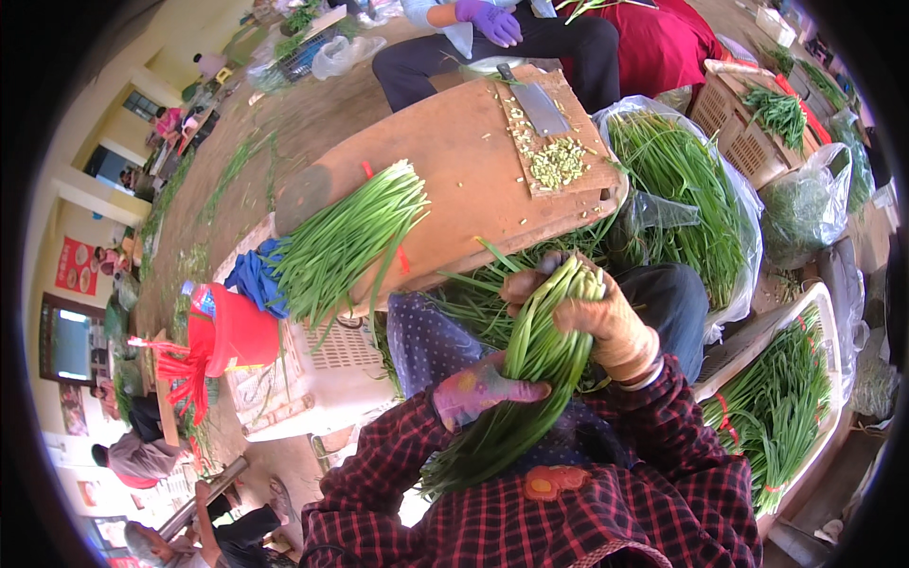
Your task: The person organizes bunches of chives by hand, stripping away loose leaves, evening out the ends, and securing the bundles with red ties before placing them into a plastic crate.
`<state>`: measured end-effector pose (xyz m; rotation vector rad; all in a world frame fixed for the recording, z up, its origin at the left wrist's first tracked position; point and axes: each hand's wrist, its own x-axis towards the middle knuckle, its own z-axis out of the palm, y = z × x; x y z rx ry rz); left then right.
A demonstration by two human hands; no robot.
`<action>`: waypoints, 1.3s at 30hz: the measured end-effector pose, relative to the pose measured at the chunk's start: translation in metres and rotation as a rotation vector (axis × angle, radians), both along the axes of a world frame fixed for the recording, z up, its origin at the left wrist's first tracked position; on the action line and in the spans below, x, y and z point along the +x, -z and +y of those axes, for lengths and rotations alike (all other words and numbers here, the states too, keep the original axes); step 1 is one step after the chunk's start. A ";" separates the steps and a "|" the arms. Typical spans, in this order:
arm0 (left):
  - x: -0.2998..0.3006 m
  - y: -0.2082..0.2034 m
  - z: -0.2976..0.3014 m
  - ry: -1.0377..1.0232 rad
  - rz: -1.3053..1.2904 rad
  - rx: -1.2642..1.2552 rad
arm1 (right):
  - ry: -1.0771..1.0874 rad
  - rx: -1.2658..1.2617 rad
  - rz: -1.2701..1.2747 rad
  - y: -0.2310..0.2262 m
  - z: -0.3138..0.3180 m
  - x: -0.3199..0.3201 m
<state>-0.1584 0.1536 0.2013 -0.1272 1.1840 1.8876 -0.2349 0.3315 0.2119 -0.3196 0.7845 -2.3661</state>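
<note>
A thick bunch of garlic chives [535, 343] lies across my lap, its pale cut ends up and its leaves trailing down to the left. My left hand [485, 388], in a pink patterned glove, is wrapped round the middle of the bunch. Near the pale ends, my right hand [592, 322] in a tan glove grips the same bunch. On the board beyond lies another pile of chives [352, 237], with a red tie strip [403, 259] beside it. A cleaver [540, 106] rests on a small cutting board [579, 114] by a heap of chopped stem ends [559, 163].
To the right stand a plastic bag of loose chives [677, 189] and a white crate [826, 379] holding red-tied bundles. A red bucket [248, 333] with red strips hangs at the left, by a blue cloth [256, 276]. Opposite sits a person with a purple-gloved hand [490, 21].
</note>
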 end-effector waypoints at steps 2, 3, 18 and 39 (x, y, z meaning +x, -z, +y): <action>0.000 -0.009 0.004 0.010 0.048 0.040 | -0.145 0.145 0.150 -0.012 0.012 -0.006; 0.001 -0.007 0.003 0.036 0.072 0.037 | -0.113 0.162 0.146 -0.015 0.011 -0.002; 0.023 0.076 -0.091 -0.087 0.477 -0.420 | 0.533 0.594 0.669 -0.108 0.103 -0.064; -0.091 0.004 -0.017 -1.069 0.983 -0.083 | 0.670 0.812 1.180 -0.077 -0.109 -0.034</action>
